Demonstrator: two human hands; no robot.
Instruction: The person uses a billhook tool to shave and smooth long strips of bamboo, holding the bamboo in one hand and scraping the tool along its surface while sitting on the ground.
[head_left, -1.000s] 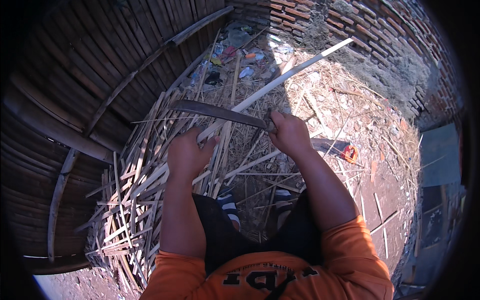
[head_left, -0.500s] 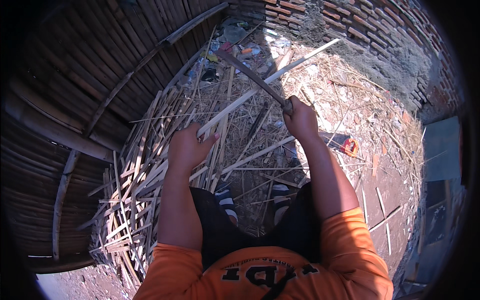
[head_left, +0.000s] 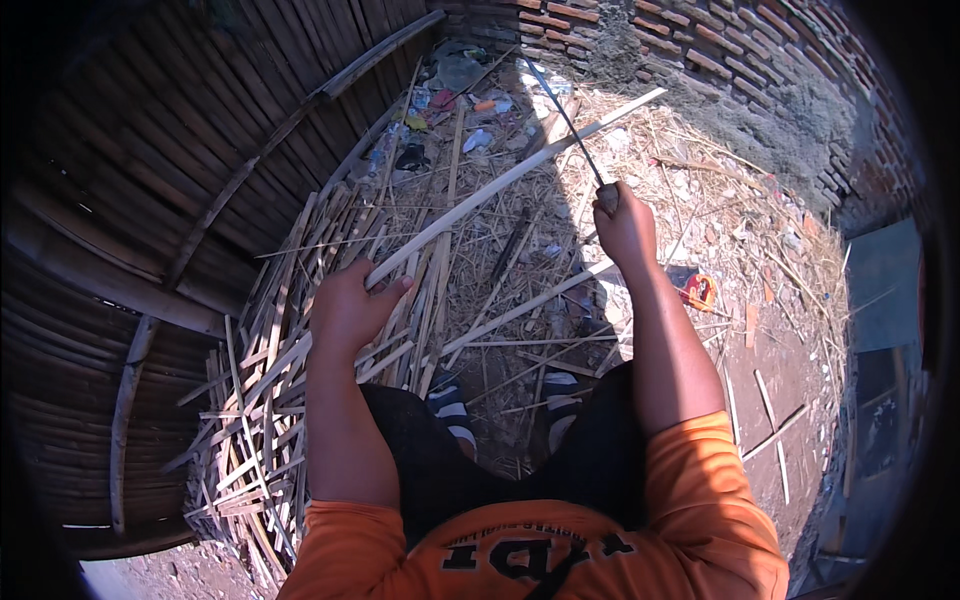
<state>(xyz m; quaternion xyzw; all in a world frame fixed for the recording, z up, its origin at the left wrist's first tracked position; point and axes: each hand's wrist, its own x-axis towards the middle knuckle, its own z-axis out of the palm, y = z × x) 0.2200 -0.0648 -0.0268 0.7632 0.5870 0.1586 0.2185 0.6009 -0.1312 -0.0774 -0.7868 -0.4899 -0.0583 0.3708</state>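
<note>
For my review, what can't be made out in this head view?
In the head view:
Blade handle: mostly covered by the right hand.
Blade: nearly edge-on, so whether it touches the pale strip is unclear.
Strip's near end: hidden by the left hand or lost among the piled sticks.
Far-corner litter: too small to identify.

The wooden strip (head_left: pixel 484 198) looks smooth, the brick wall (head_left: pixel 716 64) rough.

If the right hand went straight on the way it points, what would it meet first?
Probably the stick in the left hand; depth is unclear, so the right hand might pass over it.
</note>
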